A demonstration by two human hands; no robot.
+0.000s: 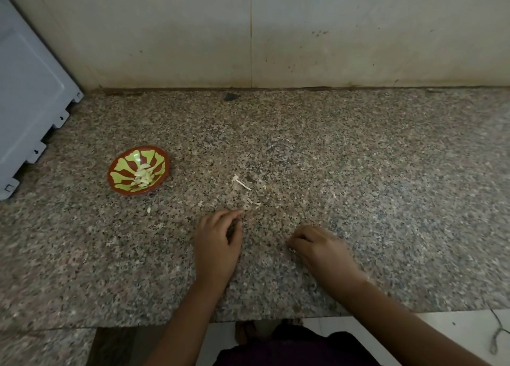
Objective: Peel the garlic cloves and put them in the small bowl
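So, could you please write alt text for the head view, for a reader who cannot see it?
A person's left hand and right hand lie, fingers curled, on a speckled granite counter beside scattered garlic skins. A small red-and-green bowl of peeled cloves stands to their left.

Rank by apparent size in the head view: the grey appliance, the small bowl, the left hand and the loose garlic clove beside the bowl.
1. grey appliance, though cropped by the frame.
2. small bowl and left hand: look alike, and the hand sits nearer the camera, so unranked.
3. loose garlic clove.
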